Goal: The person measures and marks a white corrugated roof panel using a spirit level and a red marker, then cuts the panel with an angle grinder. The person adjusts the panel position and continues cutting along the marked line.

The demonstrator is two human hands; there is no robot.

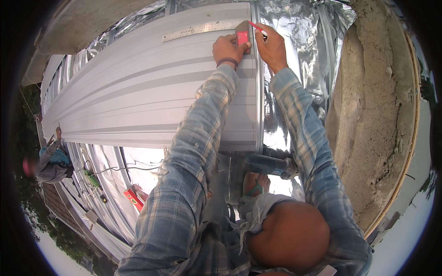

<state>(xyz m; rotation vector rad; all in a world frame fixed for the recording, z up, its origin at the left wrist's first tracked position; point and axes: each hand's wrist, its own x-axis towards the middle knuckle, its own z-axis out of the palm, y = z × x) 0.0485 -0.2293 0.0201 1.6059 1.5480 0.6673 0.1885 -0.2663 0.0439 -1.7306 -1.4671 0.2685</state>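
A light grey ribbed metal sheet (138,92) spans the upper middle. A steel square with a long ruler blade (193,30) and red handle (242,37) lies across it near the right edge. My left hand (225,50) grips the red handle, fingers wrapped round it. Just to its right, my right hand (271,48) holds a slim red-and-white marker (255,27), its tip at the square's corner beside the sheet's edge.
Silver foil (304,41) on metal framing borders a rough concrete ledge (373,119). A blue power tool (269,164) lies below the sheet, near my foot (258,181). A co-worker (53,161) is at far left, near cords, a green tool (92,179) and a red level (134,200).
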